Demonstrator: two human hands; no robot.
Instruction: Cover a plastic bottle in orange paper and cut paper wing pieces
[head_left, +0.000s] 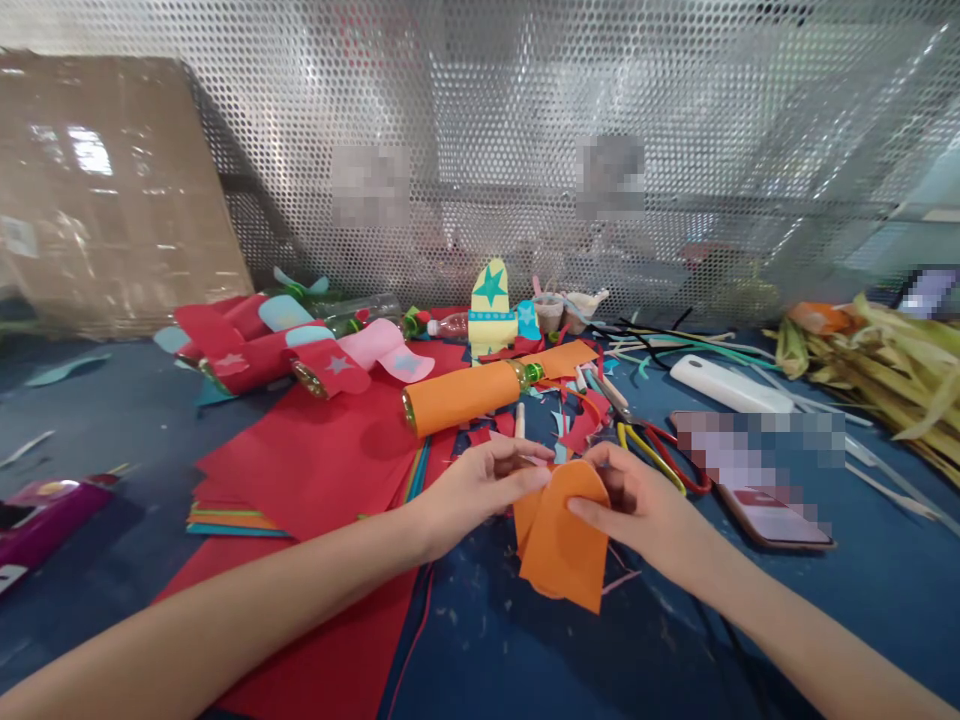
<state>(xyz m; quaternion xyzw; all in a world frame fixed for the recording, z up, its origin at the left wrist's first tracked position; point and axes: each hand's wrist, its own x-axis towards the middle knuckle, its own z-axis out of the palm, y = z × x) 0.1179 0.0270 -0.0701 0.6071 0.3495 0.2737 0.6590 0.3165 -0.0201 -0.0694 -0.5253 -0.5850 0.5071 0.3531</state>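
Note:
Both hands meet over the blue table (525,650), holding a folded piece of orange paper (562,545) with a rounded top. My left hand (480,485) pinches its upper left edge with closed fingers. My right hand (637,500) grips its right side, thumb pressed on the front. Just beyond them lies a bottle wrapped in orange paper (469,395) on its side, with paper scraps around it.
A stack of red and coloured sheets (315,470) lies at left. Red paper-covered bottles (262,355) and a yellow rocket shape with a teal star (491,310) stand behind. Scissors (660,445), a phone (772,515), a white case (727,385) and dry leaves (877,370) lie at right.

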